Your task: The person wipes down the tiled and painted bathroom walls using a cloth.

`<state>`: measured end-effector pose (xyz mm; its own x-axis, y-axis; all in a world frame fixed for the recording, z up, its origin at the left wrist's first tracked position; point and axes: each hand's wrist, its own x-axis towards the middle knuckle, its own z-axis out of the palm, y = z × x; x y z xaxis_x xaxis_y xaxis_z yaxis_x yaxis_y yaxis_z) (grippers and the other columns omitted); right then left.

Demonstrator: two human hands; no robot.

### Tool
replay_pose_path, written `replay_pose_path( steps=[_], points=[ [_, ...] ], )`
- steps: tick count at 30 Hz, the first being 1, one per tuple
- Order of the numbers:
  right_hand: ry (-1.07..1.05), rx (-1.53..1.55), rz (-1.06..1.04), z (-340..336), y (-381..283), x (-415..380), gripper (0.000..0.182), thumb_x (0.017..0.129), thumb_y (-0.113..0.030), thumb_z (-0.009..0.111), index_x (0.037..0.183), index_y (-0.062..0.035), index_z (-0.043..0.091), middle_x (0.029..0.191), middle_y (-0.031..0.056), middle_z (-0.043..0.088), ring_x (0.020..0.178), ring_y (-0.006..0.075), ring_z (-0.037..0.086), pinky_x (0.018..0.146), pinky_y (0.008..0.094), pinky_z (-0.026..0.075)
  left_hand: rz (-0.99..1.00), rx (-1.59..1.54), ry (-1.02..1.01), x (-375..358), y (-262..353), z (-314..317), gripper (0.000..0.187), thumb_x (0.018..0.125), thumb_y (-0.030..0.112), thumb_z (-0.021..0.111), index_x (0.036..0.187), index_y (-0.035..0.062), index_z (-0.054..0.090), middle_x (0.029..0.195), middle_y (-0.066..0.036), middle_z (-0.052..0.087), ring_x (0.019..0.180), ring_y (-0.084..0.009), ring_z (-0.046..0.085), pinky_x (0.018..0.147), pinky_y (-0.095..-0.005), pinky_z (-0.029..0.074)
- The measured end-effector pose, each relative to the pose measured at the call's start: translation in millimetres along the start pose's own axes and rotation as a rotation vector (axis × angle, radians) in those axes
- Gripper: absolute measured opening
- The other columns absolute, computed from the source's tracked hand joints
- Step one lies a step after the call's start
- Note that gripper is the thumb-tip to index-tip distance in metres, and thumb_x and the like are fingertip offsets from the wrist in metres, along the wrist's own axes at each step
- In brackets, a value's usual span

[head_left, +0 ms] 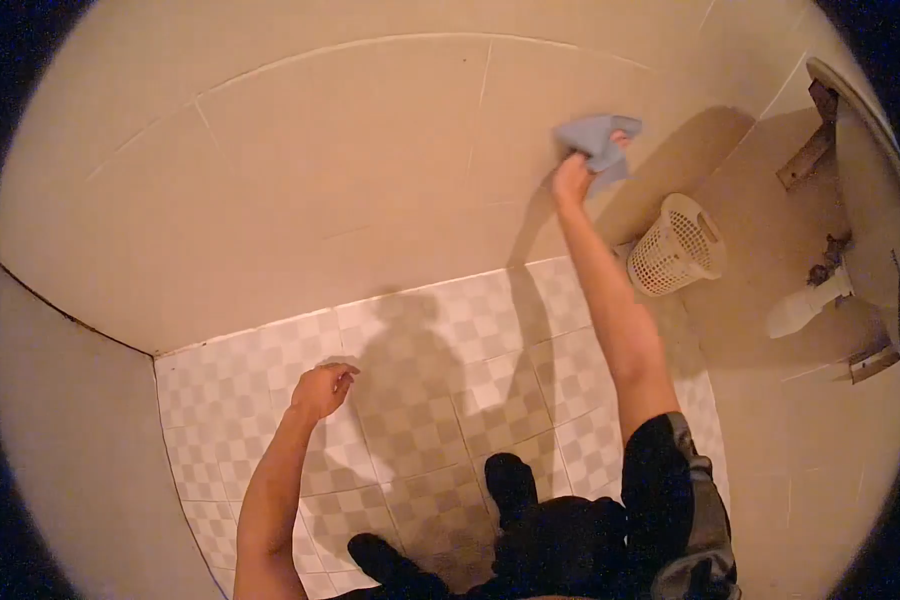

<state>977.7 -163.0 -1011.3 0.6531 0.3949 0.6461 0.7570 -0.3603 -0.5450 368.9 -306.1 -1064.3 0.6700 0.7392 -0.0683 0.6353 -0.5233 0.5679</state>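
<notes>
A blue-grey cloth (592,138) is pressed against the wall, and my right hand (572,182) is closed on it with the arm stretched out. Folds of the cloth hide most of the fingers, though a bit of fingertip shows through near its right side. My left hand (320,390) hangs in the air over the floor, its fingers loosely curled with a gap by the thumb. Nothing is in it.
To the right of my right forearm, a white perforated plastic basket (670,250) stands in the corner. A basin (870,200) on rusty brackets (808,155) juts from the right wall, with a white drain pipe (808,305) below. Checkered tiles (420,430) cover the floor.
</notes>
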Motion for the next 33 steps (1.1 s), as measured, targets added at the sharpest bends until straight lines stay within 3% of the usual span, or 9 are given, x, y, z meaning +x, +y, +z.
replay_pose_path(
  steps=[1,3,7,10,12,17,24,28,33],
  points=[
    [-0.109,-0.056,0.055,-54.6,-36.8,17.2,0.050,0.099,-0.027,0.036,0.134,0.0059,0.049,0.142,0.0281,0.046,0.132,0.0422,0.042,0.112,0.0494,0.028,-0.012,0.007,-0.012,-0.1,0.2,-0.5,0.022,0.091,0.017,0.055,0.108,0.0140,0.069,0.098,-0.009,0.071,0.085,-0.0274,0.068,0.079,-0.0406,0.055],
    [0.416,0.621,0.374,-90.4,-98.4,55.5,0.054,0.101,-0.037,0.039,0.133,0.0050,0.050,0.143,0.0254,0.047,0.131,0.0410,0.043,0.111,0.0481,0.030,-0.021,0.012,-0.020,1.9,0.2,-1.0,0.022,0.091,0.017,0.055,0.107,0.0141,0.069,0.097,-0.009,0.071,0.085,-0.0276,0.069,0.079,-0.0408,0.055],
    [0.347,0.642,0.210,-159.7,-178.7,97.5,0.061,0.101,-0.041,0.041,0.143,0.0035,0.040,0.148,0.0195,0.043,0.137,0.0365,0.035,0.116,0.0456,0.021,-0.014,0.023,-0.010,10.7,1.6,-4.5,0.023,0.090,0.017,0.055,0.108,0.0151,0.070,0.098,-0.009,0.071,0.086,-0.0276,0.068,0.079,-0.0405,0.055],
    [0.523,0.466,-0.240,-136.4,-200.5,138.4,0.064,0.100,-0.037,0.046,0.149,0.0007,0.031,0.158,0.0162,0.029,0.147,0.0333,0.020,0.120,0.0466,0.012,0.014,0.036,0.009,18.1,4.9,-4.4,0.024,0.090,0.016,0.054,0.108,0.0157,0.070,0.100,-0.009,0.072,0.088,-0.0280,0.068,0.080,-0.0404,0.055],
    [0.555,0.818,-0.456,-163.0,-257.9,78.9,0.071,0.097,-0.045,0.049,0.151,-0.0036,0.030,0.162,0.0149,0.019,0.150,0.0327,0.013,0.120,0.0516,0.007,0.033,0.053,0.020,26.9,5.9,-2.8,0.025,0.090,0.016,0.053,0.108,0.0159,0.071,0.102,-0.009,0.072,0.090,-0.0283,0.068,0.081,-0.0406,0.055],
    [0.165,0.250,-1.044,-163.6,-269.3,13.0,0.090,0.080,-0.056,0.049,0.156,-0.0139,0.026,0.164,0.0154,0.012,0.152,0.0349,0.009,0.120,0.0553,0.004,-0.036,0.106,-0.017,32.3,26.8,-15.6,0.027,0.092,0.019,0.050,0.108,0.0150,0.070,0.109,-0.010,0.071,0.098,-0.0304,0.067,0.086,-0.0422,0.055],
    [0.126,0.249,-0.833,-136.6,-168.2,-2.2,0.086,0.083,-0.046,0.046,0.156,-0.0072,0.023,0.164,0.0150,0.011,0.152,0.0355,0.004,0.120,0.0529,0.001,0.017,0.113,0.027,36.0,22.7,-12.0,0.024,0.091,0.019,0.053,0.108,0.0158,0.070,0.109,-0.009,0.071,0.097,-0.0305,0.067,0.085,-0.0425,0.055],
    [0.405,0.277,-0.397,-136.3,-142.9,53.9,0.073,0.094,-0.029,0.042,0.157,-0.0055,0.013,0.164,0.0151,0.011,0.152,0.0337,0.002,0.121,0.0486,-0.001,0.025,0.094,0.032,32.8,14.8,-6.2,0.023,0.091,0.019,0.053,0.107,0.0165,0.070,0.107,-0.009,0.071,0.095,-0.0301,0.068,0.083,-0.0422,0.055],
    [0.498,0.410,0.024,-168.1,-189.5,136.3,0.071,0.100,-0.044,0.038,0.156,-0.0056,0.015,0.164,0.0145,0.012,0.150,0.0337,0.008,0.121,0.0464,0.005,-0.009,0.056,0.052,32.2,14.8,-12.1,0.024,0.091,0.021,0.053,0.106,0.0171,0.070,0.104,-0.008,0.072,0.094,-0.0279,0.068,0.082,-0.0417,0.055]
  ],
)
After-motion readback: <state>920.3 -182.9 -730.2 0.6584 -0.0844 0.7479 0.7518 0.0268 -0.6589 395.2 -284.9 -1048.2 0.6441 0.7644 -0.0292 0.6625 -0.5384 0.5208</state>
